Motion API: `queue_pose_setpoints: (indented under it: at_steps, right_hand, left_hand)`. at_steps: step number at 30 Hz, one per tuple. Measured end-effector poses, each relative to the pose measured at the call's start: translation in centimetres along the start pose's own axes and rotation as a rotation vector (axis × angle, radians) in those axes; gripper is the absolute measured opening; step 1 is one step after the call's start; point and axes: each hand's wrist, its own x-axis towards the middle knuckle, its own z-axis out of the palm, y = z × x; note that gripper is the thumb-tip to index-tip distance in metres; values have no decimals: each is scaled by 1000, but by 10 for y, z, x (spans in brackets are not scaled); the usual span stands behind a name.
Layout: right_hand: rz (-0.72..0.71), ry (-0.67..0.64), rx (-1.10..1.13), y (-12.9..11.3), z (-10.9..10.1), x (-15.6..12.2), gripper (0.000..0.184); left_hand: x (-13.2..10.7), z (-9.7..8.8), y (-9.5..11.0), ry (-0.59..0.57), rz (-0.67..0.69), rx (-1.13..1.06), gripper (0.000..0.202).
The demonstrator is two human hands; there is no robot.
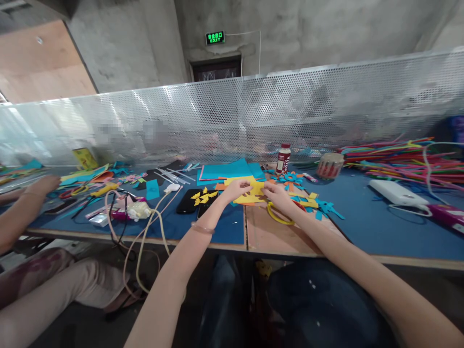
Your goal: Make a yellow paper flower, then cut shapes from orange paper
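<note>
Between my hands is a piece of yellow paper (pixel 256 187), raised a little over the table. My left hand (pixel 237 190) pinches its left edge, and the fingers of my right hand (pixel 276 194) close on its right edge. More yellow sheet shows beneath and behind the hands. Yellow-handled scissors (pixel 277 216) lie under my right wrist, their blades mostly hidden. Several small yellow paper cutouts (pixel 203 196) rest on dark phones left of my left hand. A stack of blue paper (pixel 226 170) lies just beyond the hands.
A dark red bottle (pixel 283 158) and a round container (pixel 329 166) stand at the back. Colourful strips (pixel 391 159) and a white power bank (pixel 397 194) lie right. Tangled cables (pixel 139 212) hang over the left front edge. Another person's arm (pixel 29 208) reaches in at far left.
</note>
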Motion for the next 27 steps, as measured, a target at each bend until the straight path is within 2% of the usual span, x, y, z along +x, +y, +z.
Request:
queue_pose_setpoints:
  at_steps: [10,17,22,27]
  right_hand:
    - [106,86,221,12,1,5,13]
    - [164,98,391,21,-3,7,25]
    - [164,102,393,27,-2,8,24]
    - [130,112,287,23,1,7,19]
  left_hand:
    - [0,2,0,-13,-8,-158,23]
    - [0,1,-2,-42,-30,-268,22]
    - [-1,1,0,-59,-43,-300,20]
    - [-3,3,3,-44,-37,-269,26]
